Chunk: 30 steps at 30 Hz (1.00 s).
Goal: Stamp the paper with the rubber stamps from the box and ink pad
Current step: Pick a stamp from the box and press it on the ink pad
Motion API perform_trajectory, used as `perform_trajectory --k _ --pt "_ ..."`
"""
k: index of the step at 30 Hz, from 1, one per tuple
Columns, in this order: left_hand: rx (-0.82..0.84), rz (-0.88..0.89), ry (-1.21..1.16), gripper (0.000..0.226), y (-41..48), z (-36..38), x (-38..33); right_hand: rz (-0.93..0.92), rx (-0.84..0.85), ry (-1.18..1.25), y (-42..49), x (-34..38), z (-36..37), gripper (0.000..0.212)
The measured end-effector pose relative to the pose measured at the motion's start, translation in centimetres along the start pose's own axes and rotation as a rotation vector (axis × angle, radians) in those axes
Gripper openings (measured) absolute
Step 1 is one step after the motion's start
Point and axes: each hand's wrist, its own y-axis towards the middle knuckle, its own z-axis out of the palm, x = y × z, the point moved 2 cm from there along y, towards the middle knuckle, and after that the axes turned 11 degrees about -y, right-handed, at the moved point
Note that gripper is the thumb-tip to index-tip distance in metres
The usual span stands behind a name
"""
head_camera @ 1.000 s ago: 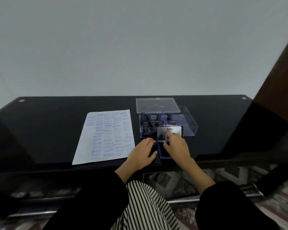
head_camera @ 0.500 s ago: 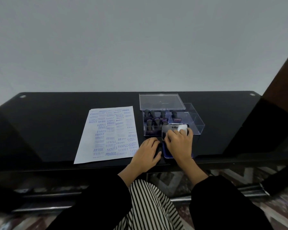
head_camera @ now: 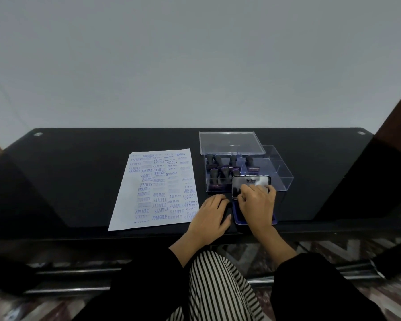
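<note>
At the table's (head_camera: 56, 181) near edge, the left hand (head_camera: 210, 215) rests flat and released on the black top, between the paper and the ink pad. The right hand (head_camera: 256, 202) lies over the ink pad (head_camera: 255, 220), its fingertips (head_camera: 245, 189) on the raised silver lid (head_camera: 250, 181); whether it grips the lid or only touches it, I cannot tell. Neither hand holds a stamp. The one sheet of paper (head_camera: 158, 188), left of the hands, is already crowded with blue impressions, so the stamping looks largely done; judging by this, the pad is being opened or closed. Farther back, the clear box (head_camera: 283, 172) holds about seven dark-handled stamps (head_camera: 214, 176), though overlaps make the count unsure. Its one clear cover (head_camera: 229, 142) lies toward the far edge.
</note>
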Motion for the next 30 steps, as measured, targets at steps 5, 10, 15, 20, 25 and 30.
perform_trajectory --k 5,10,15,20,25,30 --pt "-0.004 -0.002 -0.008 0.062 0.0 0.0 0.1 -0.015 0.057 0.016 0.5 0.3 -0.3 0.038" --pt "-0.007 0.001 -0.004 0.064 0.0 0.1 0.2 0.005 -0.029 0.015 -0.6 -0.1 0.2 0.036" --pt "-0.005 0.002 -0.003 0.067 0.0 0.0 0.0 0.007 -0.056 0.011 -1.4 -0.2 0.2 0.031" --pt "-0.002 0.003 -0.003 0.067 -0.1 -0.1 -0.1 0.02 0.028 0.001 -0.1 0.2 -0.3 0.035" --pt "0.002 -0.003 -0.008 0.066 -0.1 -0.2 -0.3 0.031 0.163 -0.017 1.1 0.8 -0.1 0.04" --pt "0.002 -0.008 -0.01 0.065 -0.1 -0.2 -0.2 0.04 0.064 0.04 0.1 0.6 0.0 0.036"
